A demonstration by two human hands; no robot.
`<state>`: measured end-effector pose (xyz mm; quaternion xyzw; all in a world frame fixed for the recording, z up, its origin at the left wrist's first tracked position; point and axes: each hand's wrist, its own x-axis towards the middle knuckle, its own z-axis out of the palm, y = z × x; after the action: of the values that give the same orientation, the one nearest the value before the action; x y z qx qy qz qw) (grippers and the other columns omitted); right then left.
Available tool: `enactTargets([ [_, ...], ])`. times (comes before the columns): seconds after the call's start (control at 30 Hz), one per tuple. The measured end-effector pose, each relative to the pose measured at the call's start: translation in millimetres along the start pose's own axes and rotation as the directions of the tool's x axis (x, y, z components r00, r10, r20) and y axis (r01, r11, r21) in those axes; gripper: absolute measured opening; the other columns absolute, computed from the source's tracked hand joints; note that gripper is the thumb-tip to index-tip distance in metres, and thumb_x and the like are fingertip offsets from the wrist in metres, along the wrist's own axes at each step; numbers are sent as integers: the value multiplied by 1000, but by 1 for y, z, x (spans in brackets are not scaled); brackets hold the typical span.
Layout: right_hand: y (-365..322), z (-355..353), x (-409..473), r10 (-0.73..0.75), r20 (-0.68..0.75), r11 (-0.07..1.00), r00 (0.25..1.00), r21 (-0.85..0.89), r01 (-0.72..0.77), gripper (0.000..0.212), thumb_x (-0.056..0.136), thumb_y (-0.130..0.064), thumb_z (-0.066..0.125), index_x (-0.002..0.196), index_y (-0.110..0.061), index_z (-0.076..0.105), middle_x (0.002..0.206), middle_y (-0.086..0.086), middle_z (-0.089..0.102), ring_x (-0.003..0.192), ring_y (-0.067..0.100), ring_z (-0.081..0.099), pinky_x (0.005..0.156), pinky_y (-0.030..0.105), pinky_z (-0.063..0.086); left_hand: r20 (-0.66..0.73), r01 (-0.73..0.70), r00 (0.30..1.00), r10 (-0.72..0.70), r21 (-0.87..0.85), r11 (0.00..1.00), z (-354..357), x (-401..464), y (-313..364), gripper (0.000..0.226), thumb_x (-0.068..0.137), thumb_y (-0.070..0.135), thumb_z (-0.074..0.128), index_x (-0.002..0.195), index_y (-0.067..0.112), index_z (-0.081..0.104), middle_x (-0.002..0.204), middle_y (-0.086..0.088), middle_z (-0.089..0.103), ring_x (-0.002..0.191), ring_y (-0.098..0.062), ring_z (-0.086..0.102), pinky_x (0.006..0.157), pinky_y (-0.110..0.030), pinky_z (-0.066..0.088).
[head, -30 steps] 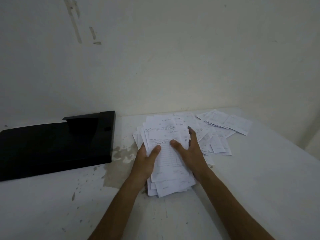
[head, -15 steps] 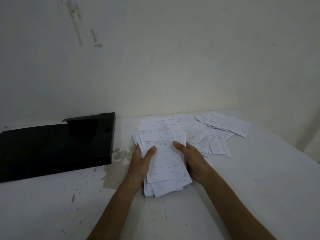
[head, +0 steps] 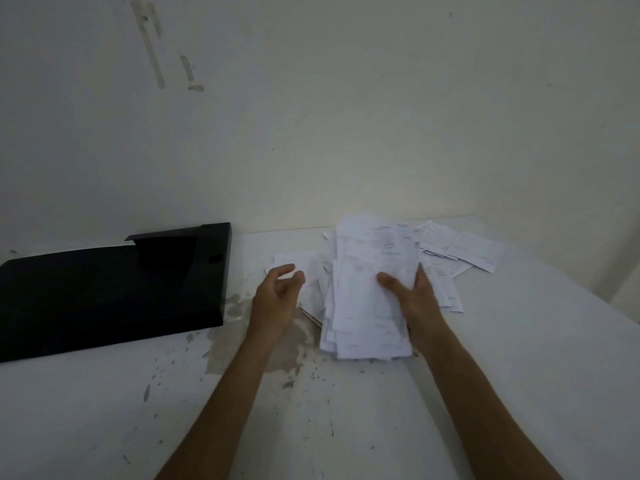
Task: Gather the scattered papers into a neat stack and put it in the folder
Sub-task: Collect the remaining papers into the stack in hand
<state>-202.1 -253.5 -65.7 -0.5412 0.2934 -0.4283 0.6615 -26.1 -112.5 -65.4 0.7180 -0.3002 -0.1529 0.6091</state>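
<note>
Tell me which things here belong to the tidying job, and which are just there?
Part of the job:
paper stack gripped by the right hand
loose papers
black folder
left hand, holding nothing

Just there:
stained white table
scuffed wall

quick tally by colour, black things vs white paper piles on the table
black: 1, the folder
white: 3 paper groups: held stack, loose sheets by the left hand, scattered sheets beyond the right hand
total: 4
</note>
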Motion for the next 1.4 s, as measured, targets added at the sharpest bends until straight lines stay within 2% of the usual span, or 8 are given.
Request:
enactTargets([
  [0.13,4,-29,12,-1,-113,1000,994,-3,0,52,88,-13,74,135,-18,53,124,4,69,110,27,69,89,46,59,-37,49,999,-35,510,859,-4,34,-32,77,90,62,51,149,17,32,150,-12,43,137,-31,39,115,-45,28],
  [0.2,9,-34,15,19,-136,1000,990,-13,-21,52,89,-14,74,136,-18,53,125,5,69,110,28,68,94,50,57,23,42,996,-82,704,709,6,42,-41,97,86,75,41,156,14,11,162,-14,18,150,-32,13,120,-49,2],
  [0.3,14,-37,20,37,-142,999,989,-1,-37,52,89,-14,74,136,-17,53,125,6,69,110,28,69,96,53,55,70,-7,995,-70,753,658,20,44,-44,113,76,85,38,156,16,-1,164,-14,4,151,-31,0,120,-50,-6],
  [0.73,17,-41,21,43,-120,999,992,-6,-44,48,91,-14,72,134,-20,53,124,4,70,108,28,70,92,52,57,93,-70,995,28,489,870,33,44,-42,116,77,52,74,155,26,-8,152,-11,38,139,-34,33,116,-48,25],
  [0.87,16,-42,21,59,-115,998,992,20,-57,49,90,-14,73,134,-19,53,124,6,70,107,29,71,91,52,58,72,-40,997,32,105,994,28,38,-26,97,89,17,70,157,20,2,137,9,41,124,-11,45,98,-21,36],
  [1.0,13,-43,21,99,-93,992,991,81,-92,49,90,-15,72,136,-19,54,124,7,71,106,30,72,89,53,58,15,-13,1000,13,-23,1000,11,40,-23,46,90,14,68,135,11,55,128,-3,63,115,-21,61,93,-26,47],
  [1.2,-1,-37,12,187,-29,954,982,243,-174,30,93,-15,67,124,-16,64,117,9,74,103,31,72,79,45,60,-99,56,991,-92,-322,945,-16,36,-24,42,91,12,67,132,12,58,129,-3,64,114,-19,62,96,-33,50],
  [1.4,-6,-7,-6,267,132,917,954,270,-294,31,94,-16,65,124,-10,64,116,14,74,101,33,74,74,46,63,-19,114,989,-145,-518,848,-10,14,-21,47,92,9,65,137,13,53,131,-1,63,115,-19,62,102,-42,49],
])
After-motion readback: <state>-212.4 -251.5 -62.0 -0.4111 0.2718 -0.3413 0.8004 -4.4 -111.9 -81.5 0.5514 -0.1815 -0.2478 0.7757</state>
